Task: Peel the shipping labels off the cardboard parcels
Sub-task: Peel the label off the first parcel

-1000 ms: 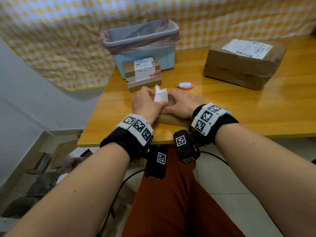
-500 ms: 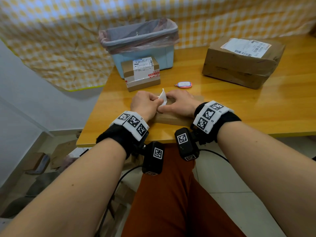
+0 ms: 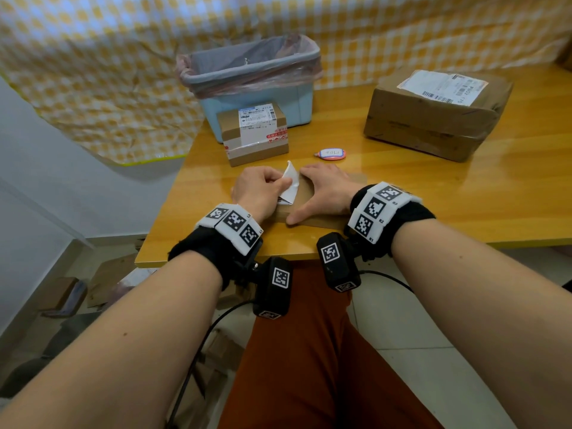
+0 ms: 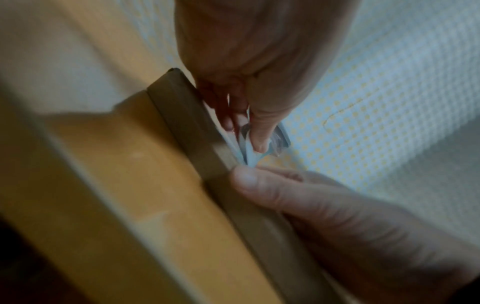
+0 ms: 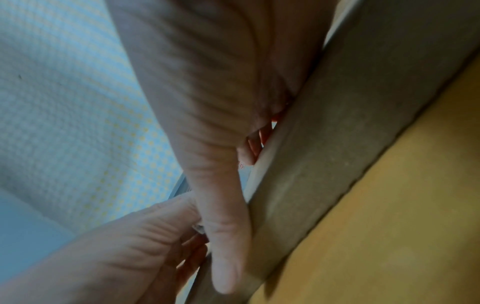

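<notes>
A flat cardboard parcel [image 3: 305,201] lies near the table's front edge under both hands. My left hand [image 3: 278,185] pinches its white shipping label [image 3: 291,178], which stands partly lifted off the parcel top. In the left wrist view thumb and fingers [image 4: 259,135] squeeze the crumpled label [image 4: 281,137] beside the parcel edge [image 4: 192,127]. My right hand [image 3: 323,193] lies flat on the parcel, its thumb [image 5: 226,236] straight along the near side [image 5: 324,154]. A small labelled parcel [image 3: 257,140] and a large labelled parcel [image 3: 433,125] stand farther back.
A light-blue bin [image 3: 297,100] lined with a plastic bag stands behind the small parcel. A pink tag [image 3: 331,153] lies mid-table. The wooden table [image 3: 464,196] ends just before my wrists. Cardboard scraps lie on the floor at the left [image 3: 62,295].
My left hand has drawn the label to the left and toward me, and more of it is free of the parcel. The right hand still presses the parcel.
</notes>
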